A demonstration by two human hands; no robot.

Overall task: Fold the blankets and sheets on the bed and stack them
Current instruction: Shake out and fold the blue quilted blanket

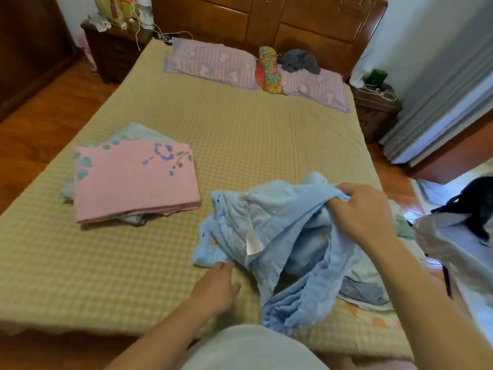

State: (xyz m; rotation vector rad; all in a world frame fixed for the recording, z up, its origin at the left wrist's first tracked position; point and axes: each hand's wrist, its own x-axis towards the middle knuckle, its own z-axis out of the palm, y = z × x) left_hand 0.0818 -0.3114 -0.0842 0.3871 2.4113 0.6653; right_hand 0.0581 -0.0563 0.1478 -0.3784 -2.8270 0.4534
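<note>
Gripping a raised fold of the crumpled light blue sheet, the right hand has its fingers curled round the cloth near the sheet's far edge, lifting that part off the bed. The left hand lies lower and nearer the foot of the bed, fingers fairly straight and reaching to the sheet's near left corner, their tips touching the cloth; whether they pinch it cannot be told. The blue sheet sits in a loose heap on the right side of the mattress, a small white label hanging from one seam, and under its right side some grey and pale fabric shows. Well to the left of the heap, on the yellow checked cover, rests a folded pink blanket with blue flowers, stacked on top of other folded pale cloths. At the head of the bed lie two lilac striped pillows, a bright patterned bundle between them and a grey cloth on the right one, against the wooden headboard.
</note>
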